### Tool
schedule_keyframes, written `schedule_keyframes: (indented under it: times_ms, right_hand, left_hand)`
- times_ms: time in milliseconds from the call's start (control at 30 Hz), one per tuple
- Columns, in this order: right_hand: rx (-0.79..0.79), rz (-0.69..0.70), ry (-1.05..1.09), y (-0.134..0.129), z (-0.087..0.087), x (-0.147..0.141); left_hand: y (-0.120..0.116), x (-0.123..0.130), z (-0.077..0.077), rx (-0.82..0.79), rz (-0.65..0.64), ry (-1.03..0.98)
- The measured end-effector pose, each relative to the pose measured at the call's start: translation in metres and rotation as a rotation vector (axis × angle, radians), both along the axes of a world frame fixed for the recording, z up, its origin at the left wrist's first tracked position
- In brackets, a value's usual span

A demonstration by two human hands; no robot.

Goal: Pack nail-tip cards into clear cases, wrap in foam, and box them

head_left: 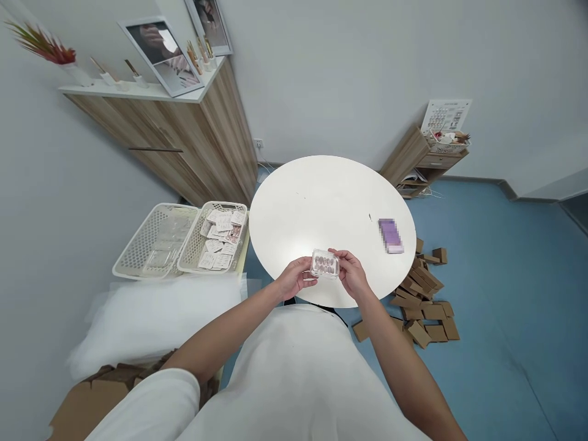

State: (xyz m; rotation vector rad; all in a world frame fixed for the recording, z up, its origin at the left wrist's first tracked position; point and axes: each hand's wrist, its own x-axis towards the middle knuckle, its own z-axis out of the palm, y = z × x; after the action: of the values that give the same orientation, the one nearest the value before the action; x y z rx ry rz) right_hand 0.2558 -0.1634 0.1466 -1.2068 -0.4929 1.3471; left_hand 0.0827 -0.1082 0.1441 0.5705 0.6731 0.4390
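Observation:
A small clear plastic box of press-on nails [325, 263] is held up over the near edge of the round white table [316, 202]. Inside it, two rows of pinkish nails show through the lid. My left hand [295, 277] grips the box's left side, thumb above and fingers below. On the opposite side, my right hand [351, 274] is closed on the right end, with its fingertips at the upper corner. The lid looks closed.
A blurred purple item [390, 236] lies on the table's right. Left stand a basket of white cards [215, 269] and a basket with clear boxes [133, 245], beside white packing sheets [165, 318]. Brown cardboard boxes [427, 306] are piled on the floor at right.

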Motion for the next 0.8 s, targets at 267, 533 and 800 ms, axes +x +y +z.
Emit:
schedule_keyframes:
  times_ms: [267, 533, 800]
  right_hand:
    - [0.015, 0.046, 0.084, 0.001, 0.005, 0.022]
    - [-0.126, 0.156, -0.087, -0.012, -0.001, 0.044]
    - [-0.103, 0.151, -0.175, -0.011, -0.007, 0.061]
  left_hand:
    - [-0.011, 0.02, 0.001, 0.081, 0.031, 0.102]
    - [-0.018, 0.04, -0.006, 0.156, 0.149, 0.17]
    - [-0.022, 0.056, -0.008, 0.387, 0.184, 0.444]
